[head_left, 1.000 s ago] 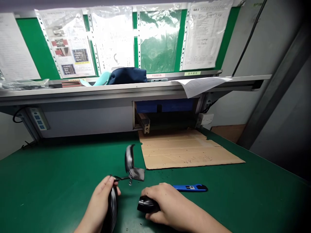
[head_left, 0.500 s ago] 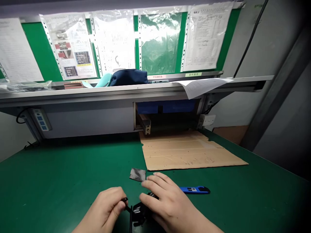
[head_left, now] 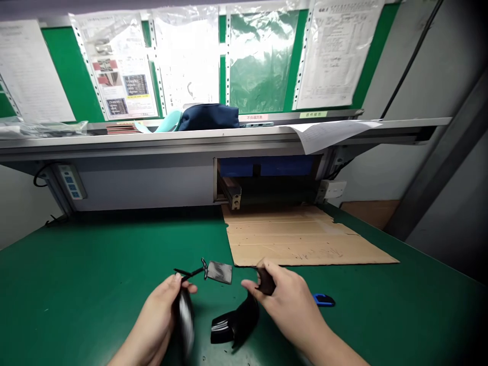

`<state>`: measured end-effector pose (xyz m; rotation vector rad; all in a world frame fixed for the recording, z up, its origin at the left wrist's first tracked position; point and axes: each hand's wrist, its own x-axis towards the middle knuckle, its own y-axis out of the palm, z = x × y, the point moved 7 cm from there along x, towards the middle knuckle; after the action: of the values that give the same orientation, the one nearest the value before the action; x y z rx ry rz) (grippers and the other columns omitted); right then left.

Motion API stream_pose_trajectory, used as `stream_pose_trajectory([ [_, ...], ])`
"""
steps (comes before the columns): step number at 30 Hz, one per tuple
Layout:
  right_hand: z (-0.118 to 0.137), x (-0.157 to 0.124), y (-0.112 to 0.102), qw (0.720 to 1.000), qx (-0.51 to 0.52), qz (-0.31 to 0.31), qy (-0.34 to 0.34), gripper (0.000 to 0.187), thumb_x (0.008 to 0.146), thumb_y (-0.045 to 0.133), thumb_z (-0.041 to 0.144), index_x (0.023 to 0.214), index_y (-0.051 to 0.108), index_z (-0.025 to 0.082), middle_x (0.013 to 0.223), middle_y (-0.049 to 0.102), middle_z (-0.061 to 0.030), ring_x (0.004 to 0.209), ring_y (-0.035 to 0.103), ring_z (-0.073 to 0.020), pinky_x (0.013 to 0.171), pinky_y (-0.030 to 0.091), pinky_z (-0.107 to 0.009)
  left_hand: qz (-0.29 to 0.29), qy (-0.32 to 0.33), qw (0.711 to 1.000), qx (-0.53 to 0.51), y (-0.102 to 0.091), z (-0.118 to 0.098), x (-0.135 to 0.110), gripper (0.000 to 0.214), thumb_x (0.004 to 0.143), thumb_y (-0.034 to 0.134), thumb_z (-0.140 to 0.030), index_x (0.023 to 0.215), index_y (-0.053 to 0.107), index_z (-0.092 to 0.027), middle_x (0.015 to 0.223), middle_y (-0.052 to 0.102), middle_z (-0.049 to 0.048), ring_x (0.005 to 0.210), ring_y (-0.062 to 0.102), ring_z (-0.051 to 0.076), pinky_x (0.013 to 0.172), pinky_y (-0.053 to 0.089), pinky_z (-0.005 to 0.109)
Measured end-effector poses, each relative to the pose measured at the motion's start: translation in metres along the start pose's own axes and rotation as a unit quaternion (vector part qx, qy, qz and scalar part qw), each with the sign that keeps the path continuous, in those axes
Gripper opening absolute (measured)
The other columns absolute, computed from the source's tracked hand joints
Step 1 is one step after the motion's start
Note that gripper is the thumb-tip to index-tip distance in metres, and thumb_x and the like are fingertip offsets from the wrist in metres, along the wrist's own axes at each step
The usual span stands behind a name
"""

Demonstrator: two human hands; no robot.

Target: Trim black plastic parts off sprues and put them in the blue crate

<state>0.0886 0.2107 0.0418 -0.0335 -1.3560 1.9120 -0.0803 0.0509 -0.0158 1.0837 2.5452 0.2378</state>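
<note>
Apparently mid-handling, the left hand [head_left: 164, 309] pinches a thin black forked strip [head_left: 196, 272], the right hand [head_left: 288, 300] is clamped on a dark piece [head_left: 266, 282] beside a glossy black curved part [head_left: 244, 320] over the green bench [head_left: 114, 274], and next seems to call for firm holds.

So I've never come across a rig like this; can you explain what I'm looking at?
There is no machine here, just a person's two bare hands. One head-worn camera looks forward and down at a green worktop. The left hand holds a thin black strip; a blurred dark piece is beneath it. The right hand grips a curved black piece. On the worktop lie a flat grey piece, a cardboard sheet and a blue-and-black tool, partly hidden by the right hand.
</note>
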Motion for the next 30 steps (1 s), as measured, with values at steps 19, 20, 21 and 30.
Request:
stream_pose_trajectory([
  [19, 0.056, -0.032, 0.040, 0.959, -0.073, 0.081, -0.260, 0.058, 0.069, 0.055, 0.007, 0.124, 0.047, 0.021, 0.094, 0.058, -0.0029, 0.076, 0.053, -0.0202, 0.064, 0.030, -0.031, -0.002, 0.189, 0.960, 0.206, 0.009, -0.009, -0.004, 0.040, 0.084, 0.061, -0.052, 0.107, 0.062, -0.019, 0.105, 0.064, 0.0076, 0.091, 0.057, 0.022, 0.079, 0.043, 0.029],
  [20, 0.055, -0.031, 0.041, 0.962, -0.052, 0.096, -0.250, 0.056, 0.070, 0.056, 0.009, 0.124, 0.047, 0.022, 0.096, 0.058, -0.0030, 0.078, 0.054, -0.0203, 0.065, 0.030, -0.031, 0.004, 0.181, 0.966, 0.184, 0.010, -0.008, -0.004, 0.041, 0.084, 0.061, -0.053, 0.106, 0.062, -0.018, 0.106, 0.064, 0.0079, 0.093, 0.057, 0.023, 0.080, 0.043, 0.028],
  [21, 0.054, -0.031, 0.043, 0.963, -0.036, 0.109, -0.243, 0.054, 0.072, 0.057, 0.011, 0.124, 0.047, 0.022, 0.097, 0.059, -0.0030, 0.079, 0.054, -0.0204, 0.065, 0.030, -0.031, 0.011, 0.167, 0.973, 0.160, 0.011, -0.007, -0.003, 0.043, 0.082, 0.062, -0.054, 0.104, 0.063, -0.017, 0.104, 0.064, 0.0080, 0.093, 0.056, 0.023, 0.079, 0.043, 0.028],
  [30, 0.047, -0.036, 0.053, 0.978, -0.073, 0.065, -0.185, 0.054, 0.072, 0.061, 0.011, 0.123, 0.048, 0.023, 0.098, 0.059, -0.0022, 0.078, 0.057, -0.0218, 0.079, 0.032, -0.038, 0.019, 0.042, 0.999, 0.013, 0.011, 0.024, 0.006, 0.043, 0.078, 0.066, -0.057, 0.088, 0.060, -0.015, 0.085, 0.056, 0.0014, 0.079, 0.047, 0.015, 0.069, 0.037, 0.024],
])
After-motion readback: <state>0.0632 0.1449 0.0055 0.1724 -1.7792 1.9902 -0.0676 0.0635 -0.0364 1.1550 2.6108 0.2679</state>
